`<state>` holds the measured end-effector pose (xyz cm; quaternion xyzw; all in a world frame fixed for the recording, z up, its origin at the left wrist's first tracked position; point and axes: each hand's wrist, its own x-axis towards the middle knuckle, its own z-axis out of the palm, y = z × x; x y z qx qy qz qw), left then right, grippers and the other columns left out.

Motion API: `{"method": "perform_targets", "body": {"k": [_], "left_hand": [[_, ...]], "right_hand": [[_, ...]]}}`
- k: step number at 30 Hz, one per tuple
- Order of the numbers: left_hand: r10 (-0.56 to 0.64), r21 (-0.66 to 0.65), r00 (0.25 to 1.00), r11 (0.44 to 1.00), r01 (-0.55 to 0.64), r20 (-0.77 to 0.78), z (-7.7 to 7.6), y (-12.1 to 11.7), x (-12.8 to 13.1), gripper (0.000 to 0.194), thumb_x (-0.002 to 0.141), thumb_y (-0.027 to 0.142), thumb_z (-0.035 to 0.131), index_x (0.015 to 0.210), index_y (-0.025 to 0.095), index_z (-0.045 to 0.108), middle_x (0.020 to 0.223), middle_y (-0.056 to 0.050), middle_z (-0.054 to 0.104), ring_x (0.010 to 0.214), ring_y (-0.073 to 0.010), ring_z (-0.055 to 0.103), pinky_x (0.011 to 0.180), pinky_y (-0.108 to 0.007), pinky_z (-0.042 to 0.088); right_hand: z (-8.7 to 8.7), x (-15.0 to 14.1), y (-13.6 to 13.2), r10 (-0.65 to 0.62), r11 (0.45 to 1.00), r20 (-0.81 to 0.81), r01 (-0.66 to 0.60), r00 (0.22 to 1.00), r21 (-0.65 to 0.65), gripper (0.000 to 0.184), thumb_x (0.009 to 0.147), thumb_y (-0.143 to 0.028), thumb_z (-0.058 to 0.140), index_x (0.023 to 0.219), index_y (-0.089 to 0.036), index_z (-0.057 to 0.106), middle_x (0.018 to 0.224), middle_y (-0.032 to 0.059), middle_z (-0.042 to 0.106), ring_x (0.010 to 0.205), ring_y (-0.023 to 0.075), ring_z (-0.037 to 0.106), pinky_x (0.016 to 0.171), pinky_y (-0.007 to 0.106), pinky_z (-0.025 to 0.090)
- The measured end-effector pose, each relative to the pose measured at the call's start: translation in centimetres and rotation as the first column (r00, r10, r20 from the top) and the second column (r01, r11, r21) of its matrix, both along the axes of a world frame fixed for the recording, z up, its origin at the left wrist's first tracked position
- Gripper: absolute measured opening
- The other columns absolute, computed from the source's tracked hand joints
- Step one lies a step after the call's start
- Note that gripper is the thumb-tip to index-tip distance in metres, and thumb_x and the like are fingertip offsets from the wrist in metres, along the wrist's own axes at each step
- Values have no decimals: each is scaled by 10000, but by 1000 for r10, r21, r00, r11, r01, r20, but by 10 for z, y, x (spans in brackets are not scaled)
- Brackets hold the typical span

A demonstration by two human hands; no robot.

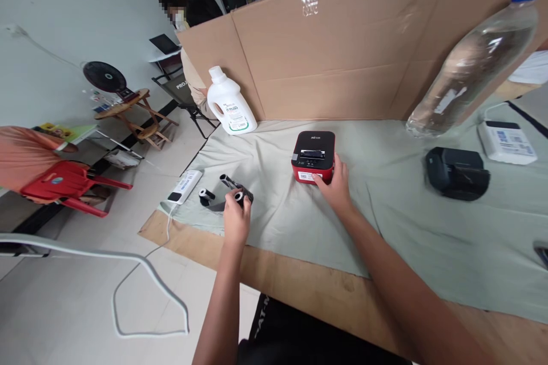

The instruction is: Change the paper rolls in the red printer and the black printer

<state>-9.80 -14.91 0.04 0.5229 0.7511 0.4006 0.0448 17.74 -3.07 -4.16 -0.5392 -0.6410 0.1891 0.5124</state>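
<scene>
A small printer-like box [315,155], black on top with a red lower body and a white label, stands on the cloth in front of me. My right hand [334,185] grips its near right corner, thumb at the front and fingers along the side. To the left, my left hand [238,214] is closed on a roll of black ribbon [240,198] with a pale core. Dark film stretches from there to a second small roll [206,196] lying on the cloth. Another black tube [229,180] lies just behind my left fingers.
A cardboard partition [325,63] rises behind. Before it stand a white jug [233,104] and a large tilted water bottle [475,63]. A black device [457,174] and white box [507,141] lie right; a corded white box [185,187] lies left. People sit beyond.
</scene>
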Motion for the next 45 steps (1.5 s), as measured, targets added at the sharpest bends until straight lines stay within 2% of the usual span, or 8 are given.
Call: {"method": "perform_targets", "body": {"k": [12,18,24,30,34,36,39,45], "left_hand": [[26,150,978,989,6,-207,-15,21,5,302,943,339,573,1182,173,651,1135,-133,599,834,-201,651,777,-346,558],[121,220,936,974,-48,-332,-25,23,-3,349,919,312,585,1213,145,674,1095,-149,614,1074,-289,622,957,-413,527],[198,145,942,976,-163,-273,-33,21,-8,382,880,286,603,1236,147,616,1071,-147,663,1031,-313,613,959,-459,509],[201,283,935,952,-116,-292,-4,18,13,439,911,382,623,1277,141,608,1255,-183,614,1196,-320,548,1023,-444,455],[-134,242,989,959,146,-65,26,56,43,281,935,363,575,1122,179,676,993,-85,681,913,-205,614,907,-348,486],[-309,186,928,944,273,207,35,88,60,214,904,359,597,989,184,685,911,-50,687,821,-157,611,828,-289,492],[-350,72,722,919,387,597,42,136,80,110,800,287,623,810,179,603,740,3,615,656,-100,550,619,-204,425],[-334,-3,404,767,641,852,39,172,82,238,610,235,667,668,197,439,556,95,359,442,-30,289,441,-174,137]], "right_hand": [[1,-1,-1,-12,1000,-5,11,1000,-17,875,843,-453,692,1583,-193,302,1281,153,521,1235,333,469,1078,550,425],[3,-1,-2,-9,999,-7,9,1000,-31,865,848,-450,684,1585,-220,295,1289,147,519,1260,337,463,1074,545,435],[4,-1,-3,6,1000,-21,-6,1000,-11,866,856,-455,678,1591,-217,286,1352,160,495,1306,341,448,1100,546,414],[4,-2,-3,-16,1000,-10,15,1000,-27,864,841,-448,688,1578,-210,307,1282,144,523,1240,334,468,1079,540,429],[2,-1,-1,-21,999,1,21,1000,-30,872,841,-461,688,1581,-207,303,1271,144,519,1229,332,467,1074,538,431],[0,-1,0,-23,999,5,23,1000,-30,883,836,-459,694,1584,-208,297,1264,144,517,1227,333,471,1072,542,431],[-2,-1,1,-21,1000,6,21,1000,-20,887,836,-463,695,1585,-213,290,1271,147,515,1224,337,477,1065,551,433],[-3,0,2,-26,1000,20,26,999,15,885,843,-472,691,1585,-212,284,1243,143,528,1191,340,502,1058,562,436]]}}
